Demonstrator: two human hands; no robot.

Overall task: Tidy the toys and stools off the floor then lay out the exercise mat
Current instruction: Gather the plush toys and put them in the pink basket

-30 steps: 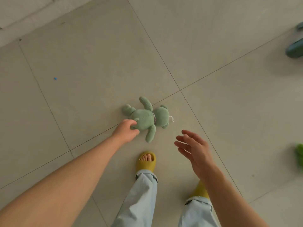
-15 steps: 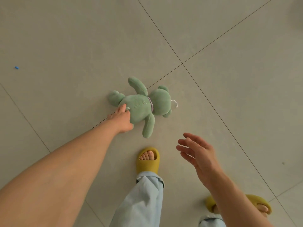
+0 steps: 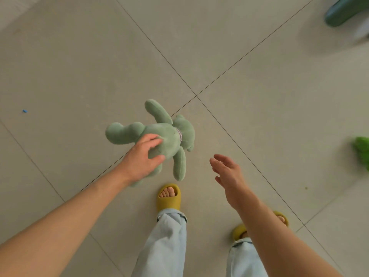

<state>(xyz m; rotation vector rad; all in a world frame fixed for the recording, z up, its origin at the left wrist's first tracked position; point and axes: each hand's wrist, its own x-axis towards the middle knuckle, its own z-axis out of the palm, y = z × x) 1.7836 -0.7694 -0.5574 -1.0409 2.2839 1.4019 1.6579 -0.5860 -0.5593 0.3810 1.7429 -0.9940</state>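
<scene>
Left hand [image 3: 142, 156] grips green plush [image 3: 159, 137] around its body, fingers and thumb curled on the torso. Plush back faces camera, head toward the right, legs toward the left; cannot tell if it's lifted clear of the floor [image 3: 79, 66] or touching it. It sits just beside the tile-joint cross at mid-floor. Right hand [image 3: 229, 172] hangs apart from the plush, fingers relaxed and spread, holding nothing. Hands well apart. Below: two yellow slippers [image 3: 169, 200], light jeans [image 3: 165, 242]. Dark green stool [image 3: 343, 13] at the top right corner of view, blurred. Bright green toy [image 3: 362, 150] on the floor at right edge, partly cut off. Tiny blue bit [image 3: 24, 111] on the floor far left.
</scene>
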